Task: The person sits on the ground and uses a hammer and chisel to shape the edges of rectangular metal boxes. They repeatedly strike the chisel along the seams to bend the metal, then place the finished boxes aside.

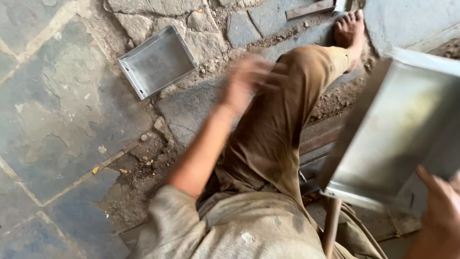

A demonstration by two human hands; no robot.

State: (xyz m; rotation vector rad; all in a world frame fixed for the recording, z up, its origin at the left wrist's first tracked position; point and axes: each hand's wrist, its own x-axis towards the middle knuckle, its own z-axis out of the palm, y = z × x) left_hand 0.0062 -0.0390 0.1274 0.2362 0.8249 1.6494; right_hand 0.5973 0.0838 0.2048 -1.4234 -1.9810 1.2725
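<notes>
My left hand [249, 79] is blurred in mid-air above my bent leg [273, 129] in brown trousers. Its fingers look spread and nothing is in it. A shallow metal tray [155, 62] lies on the stone floor up and to the left of that hand. My right hand [438, 216] at the lower right grips the near edge of a second, larger metal tray [393, 134], which is tilted and blurred. My bare foot [350, 29] rests at the top of the view.
The floor [62, 110] is rough stone slabs with dirt-filled gaps and small rubble. A flat metal strip [309, 9] lies at the top near the foot. A thin brown rod [330, 225] stands below the held tray.
</notes>
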